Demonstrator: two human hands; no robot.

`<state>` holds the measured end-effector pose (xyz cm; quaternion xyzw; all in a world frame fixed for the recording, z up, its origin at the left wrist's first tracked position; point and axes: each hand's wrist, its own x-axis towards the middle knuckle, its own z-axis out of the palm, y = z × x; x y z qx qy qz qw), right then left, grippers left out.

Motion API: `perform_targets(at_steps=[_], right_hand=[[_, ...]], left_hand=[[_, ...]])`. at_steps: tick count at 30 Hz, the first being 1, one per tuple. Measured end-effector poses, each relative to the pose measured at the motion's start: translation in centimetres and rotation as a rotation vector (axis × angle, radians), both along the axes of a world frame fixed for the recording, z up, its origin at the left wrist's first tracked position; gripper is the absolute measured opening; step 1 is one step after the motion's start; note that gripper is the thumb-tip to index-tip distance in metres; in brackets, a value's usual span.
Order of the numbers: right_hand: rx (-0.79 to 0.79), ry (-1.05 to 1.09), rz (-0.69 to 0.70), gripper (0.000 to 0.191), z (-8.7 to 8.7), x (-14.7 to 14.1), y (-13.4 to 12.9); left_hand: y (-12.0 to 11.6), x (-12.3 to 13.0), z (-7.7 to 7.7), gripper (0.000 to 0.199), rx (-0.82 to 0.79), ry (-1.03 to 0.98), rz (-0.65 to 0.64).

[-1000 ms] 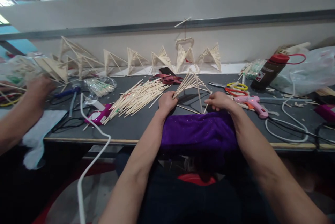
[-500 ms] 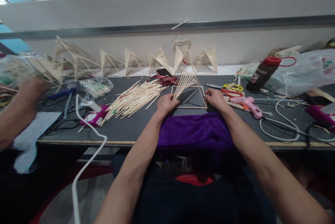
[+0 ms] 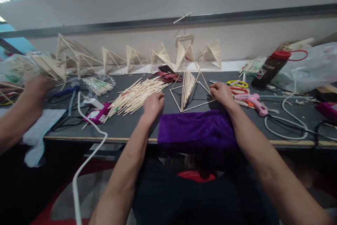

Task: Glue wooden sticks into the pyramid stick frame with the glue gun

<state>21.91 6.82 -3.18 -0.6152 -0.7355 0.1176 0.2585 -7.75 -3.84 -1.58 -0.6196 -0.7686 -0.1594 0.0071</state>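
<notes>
A pyramid-like stick frame (image 3: 196, 105) stands on the dark table in front of me, one side filled with a fan of thin wooden sticks (image 3: 187, 86). At its right corner, my right hand (image 3: 221, 94) is closed, pinching the frame. My left hand (image 3: 154, 105) is off the frame, its fingers curled together at the right edge of a pile of loose wooden sticks (image 3: 135, 97); whether it holds one is hidden. Close to my body, a purple cloth (image 3: 195, 128) lies over the table edge.
Several finished stick models (image 3: 162, 55) line the back wall. To the right are a pink glue gun (image 3: 254, 103), yellow-handled scissors (image 3: 238, 84) and a brown bottle (image 3: 271, 68). On the left sit a magenta box with a white plug (image 3: 98, 112), a white cable (image 3: 86, 167) and a co-worker's hand (image 3: 38, 90).
My left hand has let go of the frame and moved left to the stick pile. The frame has turned, a corner now facing me, while my right hand stays on it.
</notes>
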Motion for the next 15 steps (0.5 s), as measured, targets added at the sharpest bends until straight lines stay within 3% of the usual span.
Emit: perform_targets(at_steps=[2, 5, 11, 15], right_hand=[[0.011, 0.015, 0.007, 0.032, 0.0, 0.0, 0.0], [0.019, 0.023, 0.003, 0.031, 0.0, 0.1, 0.0], [0.029, 0.010, 0.013, 0.031, 0.1, 0.1, 0.0], [0.031, 0.010, 0.018, 0.036, 0.3, 0.0, -0.2]], left_hand=[[0.3, -1.7, 0.4, 0.038, -0.044, 0.090, 0.114], [0.9, -3.1, 0.2, 0.036, -0.149, 0.181, 0.170], [0.9, -2.9, -0.3, 0.037, -0.222, 0.257, 0.158], [-0.2, -2.5, 0.2, 0.030, -0.247, 0.223, 0.050]])
